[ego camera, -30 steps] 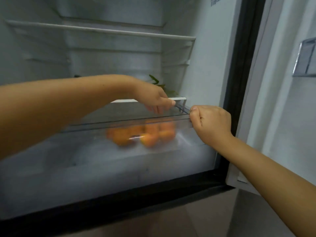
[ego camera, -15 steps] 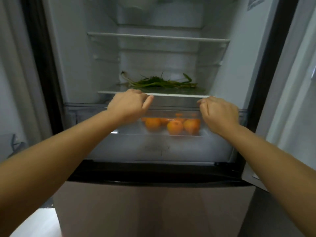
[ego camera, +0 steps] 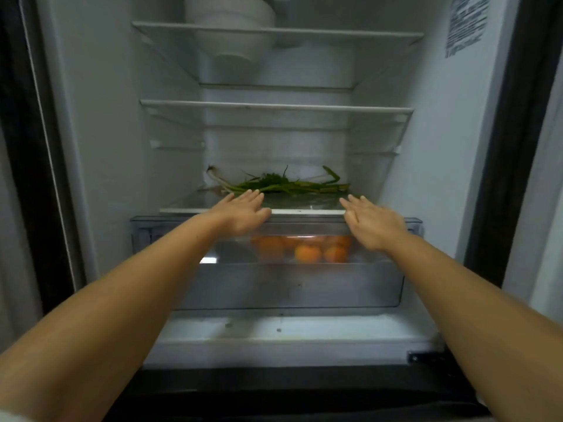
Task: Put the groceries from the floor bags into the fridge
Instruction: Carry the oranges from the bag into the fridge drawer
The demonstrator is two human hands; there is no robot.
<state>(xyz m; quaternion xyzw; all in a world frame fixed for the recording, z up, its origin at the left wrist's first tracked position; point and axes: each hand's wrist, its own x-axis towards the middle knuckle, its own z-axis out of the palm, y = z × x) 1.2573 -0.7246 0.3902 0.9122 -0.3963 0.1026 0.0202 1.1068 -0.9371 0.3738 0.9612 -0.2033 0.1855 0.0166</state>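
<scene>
Both hands have uncurled since a moment ago, left hand (ego camera: 240,213) and right hand (ego camera: 373,222) now flat, fingers straight, holding nothing, against the shelf (ego camera: 304,211), probably seating it over the drawer (ego camera: 292,284) of oranges (ego camera: 307,252).

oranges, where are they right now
In the head view the oranges sit right of centre inside the clear crisper drawer, below the shelf holding the green stalks.

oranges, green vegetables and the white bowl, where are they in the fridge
oranges (ego camera: 307,253), head view, front of the middle orange in the drawer
green vegetables (ego camera: 283,186), head view, middle of the stalks
white bowl (ego camera: 231,28), head view, its side wall
</scene>
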